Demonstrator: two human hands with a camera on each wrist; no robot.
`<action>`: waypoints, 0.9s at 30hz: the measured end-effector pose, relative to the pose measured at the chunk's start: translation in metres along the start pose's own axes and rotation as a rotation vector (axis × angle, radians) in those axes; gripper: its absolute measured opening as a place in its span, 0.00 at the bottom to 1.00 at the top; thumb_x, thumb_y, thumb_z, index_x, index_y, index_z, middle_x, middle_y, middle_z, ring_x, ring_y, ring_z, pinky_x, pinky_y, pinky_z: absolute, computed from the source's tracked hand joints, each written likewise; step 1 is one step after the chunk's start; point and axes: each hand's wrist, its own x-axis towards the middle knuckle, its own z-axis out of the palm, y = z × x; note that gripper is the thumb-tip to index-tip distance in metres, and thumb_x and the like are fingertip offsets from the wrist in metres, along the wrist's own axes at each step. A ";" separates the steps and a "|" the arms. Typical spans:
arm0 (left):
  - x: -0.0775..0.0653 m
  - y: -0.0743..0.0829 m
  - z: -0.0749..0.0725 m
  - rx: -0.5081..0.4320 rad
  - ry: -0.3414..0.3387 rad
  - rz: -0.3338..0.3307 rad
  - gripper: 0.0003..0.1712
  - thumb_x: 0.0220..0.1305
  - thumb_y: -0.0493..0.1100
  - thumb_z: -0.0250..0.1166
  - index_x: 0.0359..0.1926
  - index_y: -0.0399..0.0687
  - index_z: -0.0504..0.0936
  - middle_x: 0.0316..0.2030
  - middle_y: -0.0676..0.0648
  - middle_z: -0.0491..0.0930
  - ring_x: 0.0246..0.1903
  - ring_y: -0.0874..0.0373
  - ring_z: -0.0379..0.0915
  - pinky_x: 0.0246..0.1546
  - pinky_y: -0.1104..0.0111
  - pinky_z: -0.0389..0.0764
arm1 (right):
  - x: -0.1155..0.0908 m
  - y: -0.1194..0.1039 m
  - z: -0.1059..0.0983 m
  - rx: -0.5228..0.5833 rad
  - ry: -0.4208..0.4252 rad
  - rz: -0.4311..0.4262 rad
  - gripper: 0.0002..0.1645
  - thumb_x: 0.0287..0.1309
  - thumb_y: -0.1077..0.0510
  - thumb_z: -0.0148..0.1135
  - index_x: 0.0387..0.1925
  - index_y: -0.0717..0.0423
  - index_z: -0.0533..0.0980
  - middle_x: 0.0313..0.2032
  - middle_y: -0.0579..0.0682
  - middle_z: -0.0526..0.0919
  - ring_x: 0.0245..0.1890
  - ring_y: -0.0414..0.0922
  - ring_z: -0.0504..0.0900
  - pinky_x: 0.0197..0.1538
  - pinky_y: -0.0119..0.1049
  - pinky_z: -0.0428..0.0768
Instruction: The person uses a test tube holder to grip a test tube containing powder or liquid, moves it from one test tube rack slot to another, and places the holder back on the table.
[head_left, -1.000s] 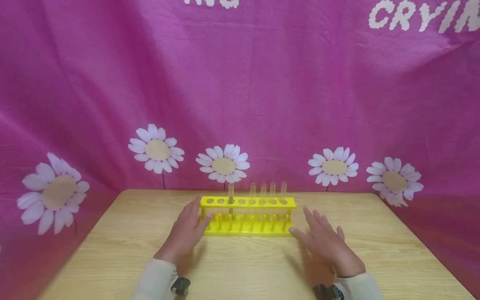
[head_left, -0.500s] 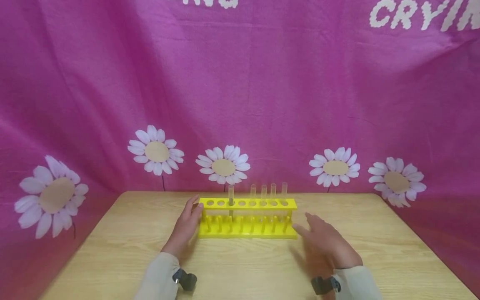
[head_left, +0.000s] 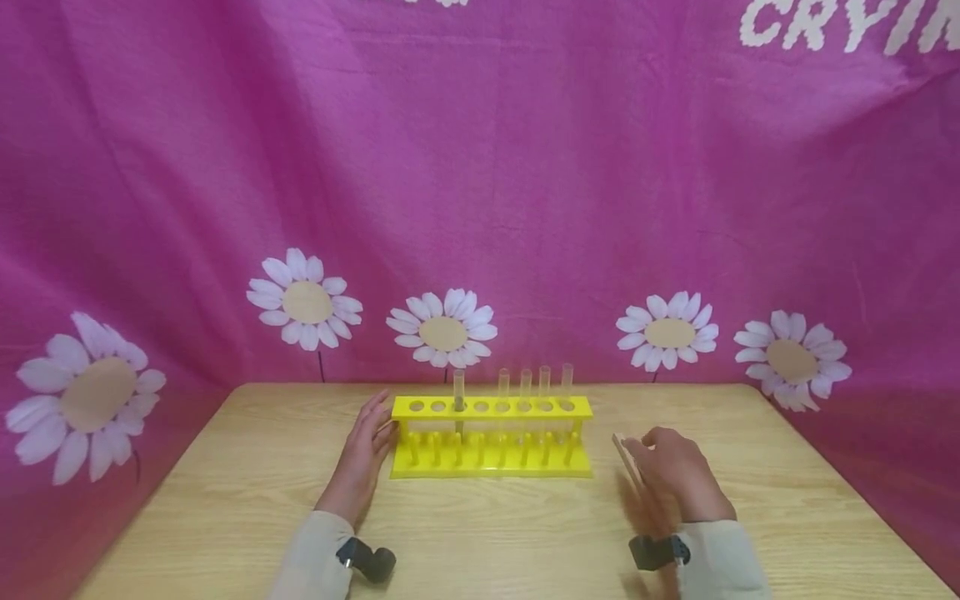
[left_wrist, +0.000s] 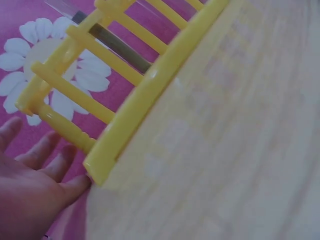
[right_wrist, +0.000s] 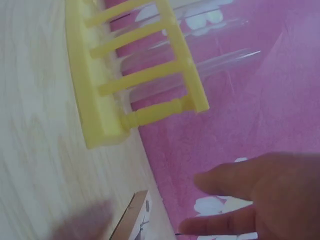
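A yellow test tube rack [head_left: 491, 462] stands on the wooden table. Several clear tubes fill its right side, and one tube [left_wrist: 120, 47] with dark contents sits left of centre. At the rack's left end is my left hand [head_left: 363, 454], its fingers loosely extended right by the end post and base corner. To the right of the rack, my right hand [head_left: 678, 471] has its fingers bent downward over a narrow wooden strip [head_left: 627, 461]. In the right wrist view, a gap shows between those fingers and the strip [right_wrist: 132, 215]; its near end is out of frame.
Pink cloth [head_left: 525, 208] with printed daisies hangs behind and around the table [head_left: 487, 533]. The table's back edge lies a little behind the rack. Dark wrist-worn devices [head_left: 367, 560] show below each hand.
My left thumb has come off the rack's front, and that hand has drawn to its side. My right hand has shifted right with fingers bending, and the wooden strip has come into view.
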 end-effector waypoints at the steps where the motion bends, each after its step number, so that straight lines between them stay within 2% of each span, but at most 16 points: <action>1: 0.000 -0.001 0.001 -0.012 0.000 0.003 0.32 0.73 0.57 0.47 0.73 0.57 0.56 0.72 0.43 0.50 0.67 0.43 0.54 0.70 0.53 0.52 | 0.000 0.001 0.000 -0.004 -0.006 0.011 0.31 0.65 0.45 0.51 0.43 0.73 0.75 0.38 0.65 0.81 0.39 0.60 0.78 0.44 0.53 0.77; 5: 0.001 -0.006 0.002 -0.045 0.003 0.014 0.29 0.74 0.53 0.45 0.73 0.58 0.57 0.73 0.46 0.50 0.68 0.45 0.54 0.71 0.53 0.52 | -0.001 0.007 0.002 -0.027 -0.037 0.029 0.25 0.60 0.46 0.56 0.33 0.68 0.77 0.28 0.54 0.79 0.29 0.51 0.75 0.32 0.42 0.74; 8: 0.001 -0.008 0.002 -0.063 0.004 0.029 0.29 0.74 0.54 0.45 0.73 0.58 0.57 0.73 0.46 0.50 0.68 0.46 0.53 0.71 0.53 0.51 | -0.002 0.009 0.003 -0.022 -0.080 0.048 0.24 0.59 0.47 0.58 0.33 0.68 0.76 0.26 0.52 0.77 0.27 0.48 0.74 0.29 0.38 0.72; 15: 0.003 -0.009 0.003 -0.064 0.003 0.013 0.29 0.73 0.57 0.46 0.72 0.61 0.58 0.73 0.48 0.50 0.69 0.48 0.52 0.72 0.54 0.49 | -0.004 0.010 0.006 0.079 -0.156 0.151 0.22 0.56 0.50 0.64 0.33 0.68 0.73 0.26 0.55 0.74 0.25 0.49 0.73 0.28 0.37 0.73; 23: 0.001 -0.010 0.004 -0.032 0.001 -0.003 0.28 0.72 0.57 0.47 0.71 0.66 0.60 0.73 0.51 0.50 0.70 0.49 0.52 0.71 0.54 0.50 | -0.002 0.016 0.009 0.087 -0.193 0.217 0.22 0.54 0.51 0.67 0.35 0.67 0.72 0.26 0.55 0.74 0.26 0.50 0.73 0.27 0.35 0.73; 27: 0.001 -0.012 0.003 -0.032 -0.007 0.013 0.28 0.72 0.58 0.47 0.71 0.65 0.60 0.73 0.50 0.51 0.70 0.48 0.51 0.71 0.54 0.49 | 0.000 0.014 0.008 0.096 -0.214 0.255 0.23 0.54 0.51 0.68 0.37 0.67 0.72 0.27 0.57 0.74 0.27 0.50 0.73 0.27 0.36 0.74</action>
